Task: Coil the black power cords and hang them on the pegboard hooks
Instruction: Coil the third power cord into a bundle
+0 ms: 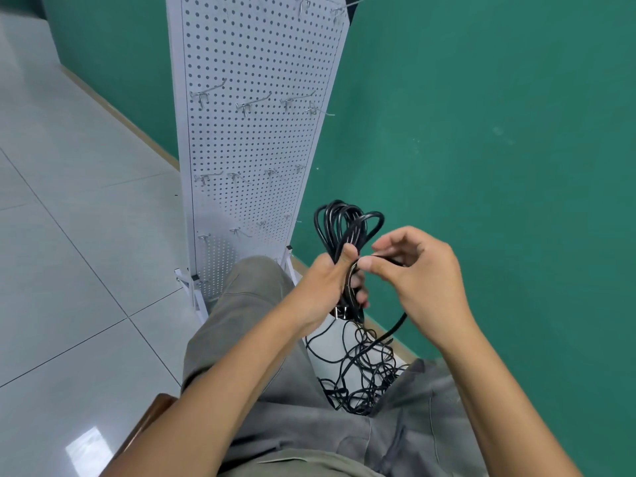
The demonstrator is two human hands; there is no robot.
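Observation:
My left hand grips a bundle of coiled black power cord, whose loops stick up above my fist. A metal-pronged plug hangs just below that hand. My right hand pinches a strand of the same cord beside the bundle; the strand runs down to a tangled pile of black cords on the floor between my knees. The white pegboard stands just ahead, with rows of bare metal hooks.
A green wall runs behind and to the right of the pegboard. Grey glossy floor tiles spread to the left. My grey-trousered legs fill the lower middle, and the pegboard's white feet stand by my left knee.

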